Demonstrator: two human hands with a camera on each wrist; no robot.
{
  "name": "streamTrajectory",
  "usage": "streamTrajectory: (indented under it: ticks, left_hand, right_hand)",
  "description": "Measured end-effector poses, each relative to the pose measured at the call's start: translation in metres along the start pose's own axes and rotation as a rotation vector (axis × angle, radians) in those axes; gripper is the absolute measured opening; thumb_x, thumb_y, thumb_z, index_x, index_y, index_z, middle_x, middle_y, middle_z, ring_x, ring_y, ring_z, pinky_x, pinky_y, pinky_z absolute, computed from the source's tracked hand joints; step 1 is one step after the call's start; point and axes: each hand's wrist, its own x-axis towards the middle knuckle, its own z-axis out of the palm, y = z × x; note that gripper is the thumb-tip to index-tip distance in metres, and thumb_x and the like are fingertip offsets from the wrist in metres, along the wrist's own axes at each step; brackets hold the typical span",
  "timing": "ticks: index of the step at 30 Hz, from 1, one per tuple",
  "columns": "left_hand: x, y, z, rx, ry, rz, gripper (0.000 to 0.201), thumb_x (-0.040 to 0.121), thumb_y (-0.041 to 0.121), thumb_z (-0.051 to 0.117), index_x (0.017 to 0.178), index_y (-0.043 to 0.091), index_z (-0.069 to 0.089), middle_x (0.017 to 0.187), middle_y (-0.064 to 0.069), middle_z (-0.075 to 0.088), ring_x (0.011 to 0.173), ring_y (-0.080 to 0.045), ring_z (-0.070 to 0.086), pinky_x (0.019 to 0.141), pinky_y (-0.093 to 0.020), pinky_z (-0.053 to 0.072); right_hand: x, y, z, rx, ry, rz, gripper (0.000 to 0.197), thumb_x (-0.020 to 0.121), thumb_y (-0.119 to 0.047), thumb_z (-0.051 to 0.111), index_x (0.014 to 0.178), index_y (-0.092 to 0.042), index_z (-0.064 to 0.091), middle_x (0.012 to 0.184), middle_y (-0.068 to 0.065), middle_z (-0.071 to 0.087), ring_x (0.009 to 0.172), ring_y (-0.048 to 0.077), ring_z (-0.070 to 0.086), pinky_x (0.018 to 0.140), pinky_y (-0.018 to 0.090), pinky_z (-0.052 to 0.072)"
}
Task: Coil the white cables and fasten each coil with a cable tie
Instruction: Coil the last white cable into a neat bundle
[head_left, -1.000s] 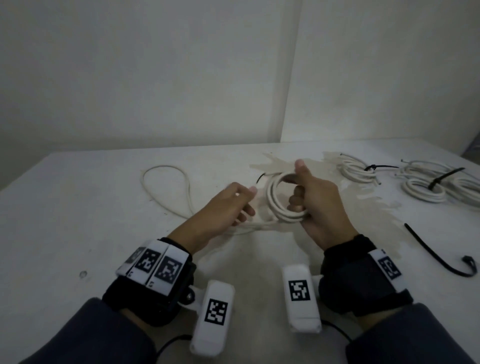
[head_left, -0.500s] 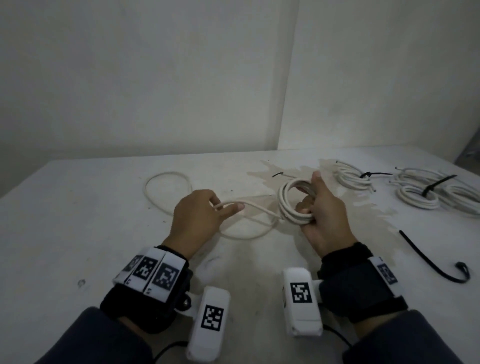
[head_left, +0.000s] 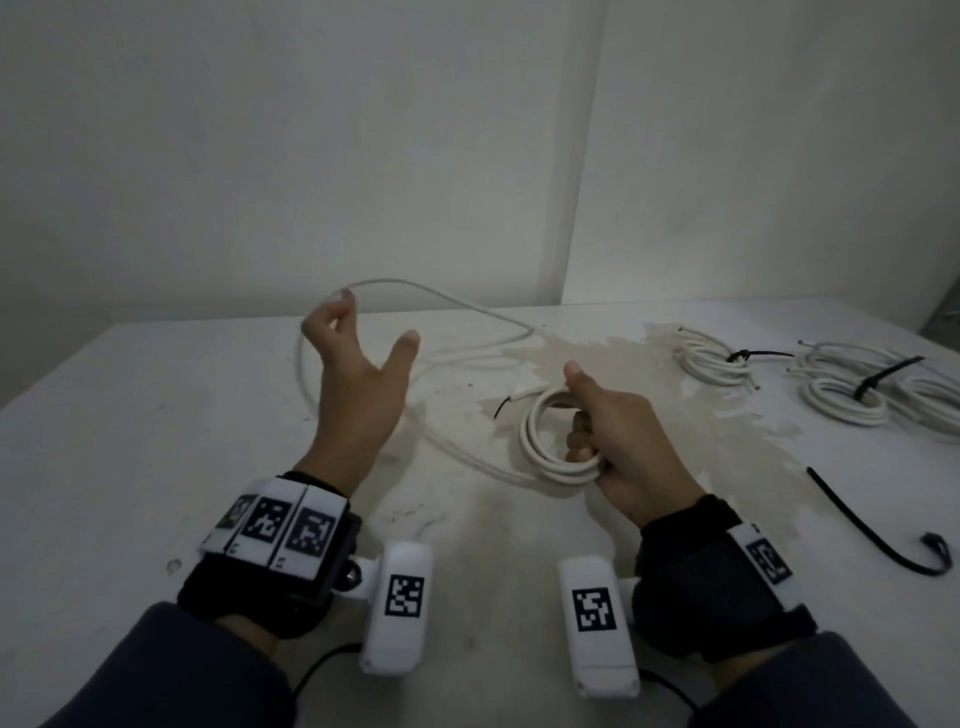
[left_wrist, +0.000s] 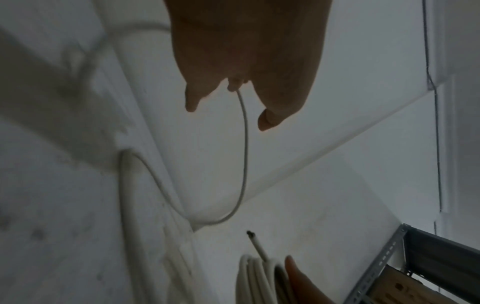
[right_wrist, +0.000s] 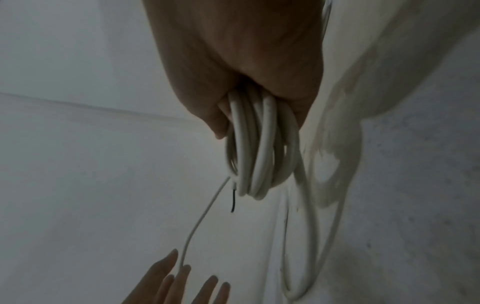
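My right hand (head_left: 618, 431) grips a white cable coil (head_left: 540, 447) of several turns just above the table; the right wrist view shows the coil (right_wrist: 259, 154) clamped between fingers and palm. A short dark-tipped cable end (head_left: 501, 408) sticks out of it. My left hand (head_left: 363, 358) is raised to the left with fingers spread. The loose cable (head_left: 441, 296) runs over its fingertips (left_wrist: 235, 88) in a wide loop, then drops to the table and back to the coil. A loose black cable tie (head_left: 857, 519) lies to the right.
Two tied white coils (head_left: 711, 358) (head_left: 852, 395) with black ties lie at the back right of the white table (head_left: 156, 441). A pale stain (head_left: 597, 358) spreads under the work area. Walls meet in a corner behind. A metal rack (left_wrist: 389, 257) shows in the left wrist view.
My left hand has let go its pinch near the coil, opened and risen up and left, lifting a loop of loose cable. My right hand keeps the coil, slightly lower.
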Motion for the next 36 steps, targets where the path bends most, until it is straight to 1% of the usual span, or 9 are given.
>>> streamTrajectory:
  ticks: [5,8,11,16,21,25,28,32,36]
  left_hand:
    - [0.0,-0.007,0.002,0.374,-0.31,-0.32,0.057,0.088,0.038,0.063,0.132,0.015,0.034,0.135,-0.005,0.043,0.118,-0.024,0.05,0.102,-0.041,0.044]
    - [-0.008,-0.008,0.004,0.691,-0.545,-0.344,0.034,0.089,0.043,0.059,0.099,0.011,0.052,0.099,-0.012,0.058,0.086,-0.024,0.058,0.08,-0.03,0.047]
    - [-0.009,-0.009,0.003,0.857,-0.614,-0.276,0.045,0.09,0.049,0.054,0.072,0.007,0.057,0.077,-0.012,0.069,0.061,-0.02,0.055,0.066,-0.026,0.046]
    - [-0.016,-0.008,0.005,0.777,-0.701,-0.489,0.055,0.09,0.049,0.056,0.079,-0.004,0.067,0.044,-0.003,0.062,0.039,-0.012,0.054,0.045,-0.016,0.047]
    - [-0.017,-0.011,0.008,0.423,-0.484,-0.371,0.025,0.087,0.012,0.062,0.064,0.004,0.063,0.062,-0.011,0.068,0.058,-0.017,0.067,0.066,-0.026,0.056]
    - [-0.02,0.0,0.018,0.02,-0.403,-0.26,0.009,0.095,0.0,0.048,0.094,0.0,0.057,0.091,-0.014,0.068,0.076,-0.023,0.071,0.068,-0.026,0.059]
    - [-0.022,0.004,0.021,-0.097,-0.432,-0.159,0.017,0.092,-0.009,0.048,0.094,0.004,0.06,0.092,-0.014,0.068,0.085,-0.025,0.071,0.076,-0.03,0.059]
    - [-0.029,0.005,0.023,-0.004,-0.51,0.033,0.021,0.094,0.002,0.054,0.102,0.017,0.066,0.103,-0.005,0.071,0.094,-0.014,0.068,0.088,-0.03,0.055]
    - [-0.035,0.005,0.024,-0.042,-0.635,-0.123,0.03,0.099,0.015,0.048,0.126,0.024,0.059,0.121,-0.001,0.066,0.095,-0.016,0.069,0.083,-0.036,0.057]
  right_hand:
    - [0.0,0.0,0.001,0.16,0.003,0.021,0.044,0.095,-0.034,0.057,0.101,0.009,0.063,0.044,-0.004,0.031,0.033,0.007,0.031,0.033,0.019,0.029]
    - [-0.002,-0.001,0.004,0.307,-0.038,0.042,0.035,0.096,-0.033,0.054,0.087,0.0,0.061,0.041,-0.005,0.03,0.031,0.005,0.03,0.032,0.018,0.028]
    - [-0.004,-0.002,0.006,0.427,-0.061,0.053,0.033,0.097,-0.033,0.053,0.08,-0.005,0.059,0.039,-0.006,0.032,0.031,0.004,0.03,0.032,0.016,0.029]
    - [-0.006,-0.003,0.011,0.52,-0.096,0.078,0.033,0.097,-0.035,0.051,0.088,-0.004,0.059,0.038,-0.006,0.034,0.029,0.005,0.03,0.031,0.014,0.028]
    - [-0.007,0.001,0.014,0.438,-0.036,0.065,0.034,0.097,-0.033,0.052,0.077,-0.006,0.057,0.04,-0.005,0.028,0.03,0.006,0.028,0.031,0.017,0.028]
    - [-0.008,0.004,0.018,0.35,0.093,-0.026,0.033,0.099,-0.031,0.05,0.073,-0.011,0.048,0.038,-0.007,0.029,0.031,0.007,0.029,0.033,0.019,0.029]
    - [-0.005,0.005,0.015,0.269,0.123,-0.074,0.031,0.1,-0.031,0.049,0.075,-0.012,0.046,0.038,-0.006,0.034,0.031,0.008,0.033,0.034,0.02,0.031]
    - [-0.004,0.005,0.015,0.162,-0.081,-0.023,0.03,0.099,-0.03,0.051,0.074,-0.013,0.047,0.043,-0.006,0.033,0.033,0.006,0.031,0.033,0.019,0.028]
    - [-0.012,-0.001,0.018,0.093,-0.192,-0.037,0.037,0.098,-0.035,0.05,0.068,-0.014,0.049,0.044,-0.006,0.029,0.034,0.006,0.027,0.035,0.019,0.027]
